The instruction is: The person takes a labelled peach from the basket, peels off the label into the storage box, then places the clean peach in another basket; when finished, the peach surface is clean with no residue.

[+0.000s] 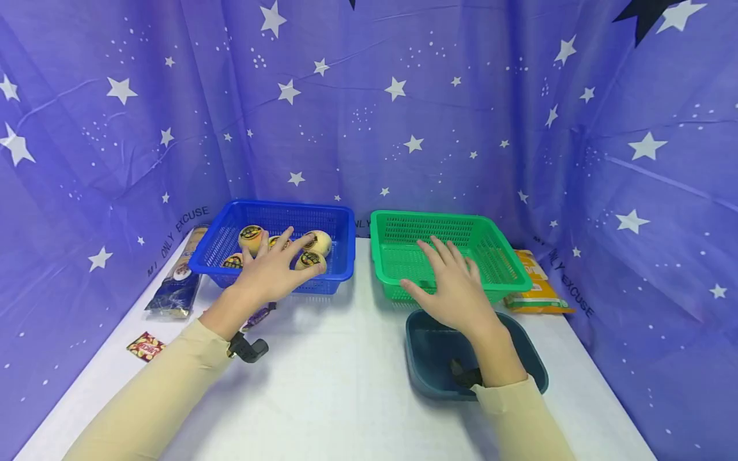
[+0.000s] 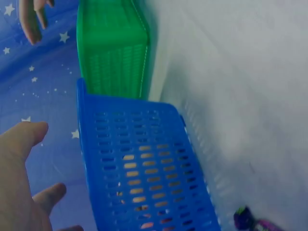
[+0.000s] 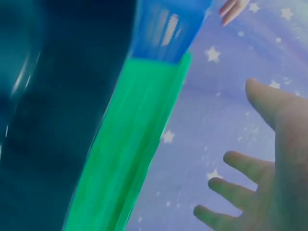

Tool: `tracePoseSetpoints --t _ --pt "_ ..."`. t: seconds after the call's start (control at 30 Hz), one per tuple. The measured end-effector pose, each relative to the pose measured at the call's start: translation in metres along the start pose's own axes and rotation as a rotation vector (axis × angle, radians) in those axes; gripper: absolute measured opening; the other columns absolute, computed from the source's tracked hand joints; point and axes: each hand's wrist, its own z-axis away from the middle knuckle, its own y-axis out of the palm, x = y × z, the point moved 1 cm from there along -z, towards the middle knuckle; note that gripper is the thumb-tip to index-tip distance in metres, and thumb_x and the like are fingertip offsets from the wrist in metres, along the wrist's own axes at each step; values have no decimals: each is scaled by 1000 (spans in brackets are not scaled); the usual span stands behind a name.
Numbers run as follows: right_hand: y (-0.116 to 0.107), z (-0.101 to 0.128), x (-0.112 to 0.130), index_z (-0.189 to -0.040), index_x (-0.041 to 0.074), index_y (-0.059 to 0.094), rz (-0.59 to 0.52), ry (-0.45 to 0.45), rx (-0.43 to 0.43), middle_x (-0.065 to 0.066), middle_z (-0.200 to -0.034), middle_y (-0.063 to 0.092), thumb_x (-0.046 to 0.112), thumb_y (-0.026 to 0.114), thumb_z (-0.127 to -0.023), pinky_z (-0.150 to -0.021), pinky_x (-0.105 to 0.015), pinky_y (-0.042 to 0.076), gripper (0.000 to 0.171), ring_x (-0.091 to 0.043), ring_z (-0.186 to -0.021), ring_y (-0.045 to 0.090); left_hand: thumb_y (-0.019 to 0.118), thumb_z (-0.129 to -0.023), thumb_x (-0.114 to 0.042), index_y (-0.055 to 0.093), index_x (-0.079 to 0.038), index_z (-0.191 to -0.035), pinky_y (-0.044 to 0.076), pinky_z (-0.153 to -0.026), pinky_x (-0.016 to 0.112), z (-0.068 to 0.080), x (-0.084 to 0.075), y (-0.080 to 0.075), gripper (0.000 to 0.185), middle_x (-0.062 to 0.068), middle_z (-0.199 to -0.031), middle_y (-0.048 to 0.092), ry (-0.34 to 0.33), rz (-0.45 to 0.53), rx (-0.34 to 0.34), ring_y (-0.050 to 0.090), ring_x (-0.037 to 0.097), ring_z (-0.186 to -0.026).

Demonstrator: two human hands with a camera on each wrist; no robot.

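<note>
Overhead, the left hand [image 1: 271, 272] hovered spread and empty above labelled balls [image 1: 310, 260] in the blue basket [image 1: 344, 256], the right hand [image 1: 455, 291] spread and empty over the green basket [image 1: 510, 253], the backdrop [image 1: 190, 221] reading "MY ONLY EXCUSE".

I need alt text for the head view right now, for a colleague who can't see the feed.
Two open hands reach forward over a white table: the left hand above a blue basket of round yellow buns, the right hand over the near rim of an empty green basket. A dark teal tub sits under the right wrist; snack packets lie at both table edges, before a starry purple backdrop.
</note>
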Motion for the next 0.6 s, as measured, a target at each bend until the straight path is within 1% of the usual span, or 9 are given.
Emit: tracePoseSetpoints --t 0.07,0.13,0.2,0.27,0.37,0.43,0.53,0.6 --pt "4 4 9 -176 23 32 -68 -35 -38 -11 -186 24 59 68 -106 -133 -81 14 86 -45 -173 13 36 -92 -101 21 -54 -174 -16 -122 91 -2 2 -3 96 8 -189 10 10 20 -5 -8 58 -169" --pt "9 7 19 -174 20 37 -159 -63 -67 -10 -185 27 52 70 -108 -134 -78 19 81 -41 -174 16 42 -97 -94 24 -51 -175 -13 -125 90 -5 4 -6 91 9 -189 12 17 29 -11 -3 59 -170" --pt "14 9 31 -172 19 40 -253 -79 -90 -7 -184 30 46 72 -108 -134 -74 26 76 -37 -173 21 47 -101 -86 27 -46 -175 -9 -128 88 -9 8 -11 87 11 -188 13 17 33 -12 0 59 -170" --pt "19 10 44 -170 20 44 -340 -82 -117 -5 -181 36 42 73 -108 -133 -70 33 72 -34 -171 29 53 -105 -77 30 -40 -176 -4 -129 88 -13 10 -17 83 14 -188 14 21 43 -9 2 60 -169" --pt "28 12 61 -165 19 50 -468 -77 -161 -6 -172 49 35 75 -107 -128 -63 45 65 -34 -160 48 60 -105 -69 35 -31 -175 5 -131 86 -20 14 -28 82 17 -186 20 26 59 -5 6 61 -169" --pt "34 13 72 -162 18 53 -550 -60 -181 -7 -165 56 32 76 -107 -124 -56 52 61 -34 -153 56 63 -104 -66 37 -28 -174 12 -131 85 -24 17 -36 84 18 -185 24 24 74 -2 10 60 -169" --pt "45 15 86 -160 17 55 -662 -20 -185 -6 -161 60 28 76 -107 -119 -49 58 58 -34 -147 62 67 -102 -64 36 -25 -174 18 -130 84 -31 24 -46 88 19 -184 26 8 119 18 15 58 -169" --pt "53 17 94 -160 17 55 -718 6 -179 -5 -162 59 27 76 -107 -118 -45 58 59 -31 -148 62 70 -100 -65 34 -24 -175 23 -129 84 -34 30 -52 92 20 -184 25 -13 149 42 17 56 -168"
